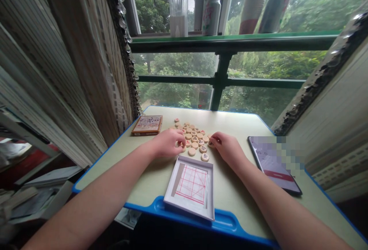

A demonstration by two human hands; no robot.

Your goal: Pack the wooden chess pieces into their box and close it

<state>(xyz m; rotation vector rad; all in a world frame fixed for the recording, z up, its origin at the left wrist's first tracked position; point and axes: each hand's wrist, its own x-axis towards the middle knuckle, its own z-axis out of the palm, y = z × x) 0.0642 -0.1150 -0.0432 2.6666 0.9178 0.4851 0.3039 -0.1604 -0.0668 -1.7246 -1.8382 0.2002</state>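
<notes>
Several round wooden chess pieces (pixel 193 135) with red and black characters lie scattered in the middle of a pale table (pixel 238 123). My left hand (pixel 168 142) rests at the left edge of the pile, fingers curled onto a piece. My right hand (pixel 227 146) sits at the right edge, fingertips pinched on a piece. In front of the pile lies an open white box tray (pixel 192 186) holding a folded sheet with a red grid.
A box lid (pixel 147 124) with a printed picture lies at the table's far left. A phone (pixel 274 164) lies on the right. The table has a blue rim. Behind it are a green window rail, cans and cups on the sill, and blinds on both sides.
</notes>
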